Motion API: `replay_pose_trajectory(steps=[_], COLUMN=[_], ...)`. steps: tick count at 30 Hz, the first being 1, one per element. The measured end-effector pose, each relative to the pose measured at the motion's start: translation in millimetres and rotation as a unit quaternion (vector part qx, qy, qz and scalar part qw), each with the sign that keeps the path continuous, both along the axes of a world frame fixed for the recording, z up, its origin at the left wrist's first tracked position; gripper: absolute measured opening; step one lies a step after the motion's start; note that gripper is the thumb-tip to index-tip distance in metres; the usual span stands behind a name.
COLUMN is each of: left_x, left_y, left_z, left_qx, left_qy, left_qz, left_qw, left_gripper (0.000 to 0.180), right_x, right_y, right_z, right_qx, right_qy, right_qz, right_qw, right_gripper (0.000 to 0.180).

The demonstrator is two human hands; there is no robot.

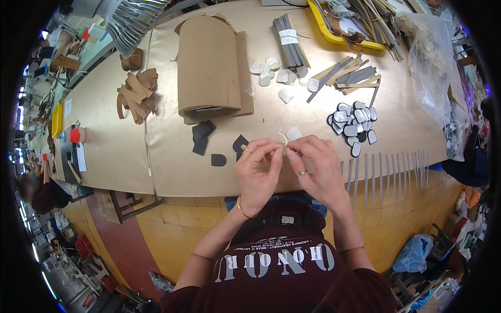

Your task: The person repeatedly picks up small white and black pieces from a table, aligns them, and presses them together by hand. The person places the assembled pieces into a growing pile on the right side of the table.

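At the table's near edge both my hands meet, fingertips closed together. My left hand and my right hand pinch one small pale piece, whose thin curved edge sticks up between the fingers; the rest is covered by them. Just beyond my right fingers lies a white round-ended patch. Black round-ended patches lie left of my left hand, with a darker stack behind. To the right is a heap of black-edged tabs with pale faces.
A brown-covered block stands on the gold-brown table. Brown strips lie left; a tied bundle of grey strips, loose strips and a yellow tray lie beyond. Grey strips hang over the near right edge.
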State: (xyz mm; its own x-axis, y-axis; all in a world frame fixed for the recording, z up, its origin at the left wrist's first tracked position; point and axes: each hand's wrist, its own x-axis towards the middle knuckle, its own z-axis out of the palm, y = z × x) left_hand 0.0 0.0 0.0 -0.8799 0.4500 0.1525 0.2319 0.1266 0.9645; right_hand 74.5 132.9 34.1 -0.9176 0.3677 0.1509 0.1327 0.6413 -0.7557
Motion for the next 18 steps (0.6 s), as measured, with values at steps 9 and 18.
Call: replay_pose_trajectory(steps=[9,18], left_x=[-13,-18], left_y=[-8,-9], left_z=[-10,-11], left_qx=[0.08,0.085], left_qy=[-0.144,-0.27], left_qz=[0.031,0.024], left_qw=[0.986,0.959], left_gripper=[0.011,0.016], right_x=[-5,0], right_y=[21,39], right_z=[-18,-25], right_qx=[0.039,-0.084], right_qy=[-0.019,-0.064], right_qz=[-0.087,-0.163], right_qw=[0.995,0.981], right_gripper=[0.01,0.015])
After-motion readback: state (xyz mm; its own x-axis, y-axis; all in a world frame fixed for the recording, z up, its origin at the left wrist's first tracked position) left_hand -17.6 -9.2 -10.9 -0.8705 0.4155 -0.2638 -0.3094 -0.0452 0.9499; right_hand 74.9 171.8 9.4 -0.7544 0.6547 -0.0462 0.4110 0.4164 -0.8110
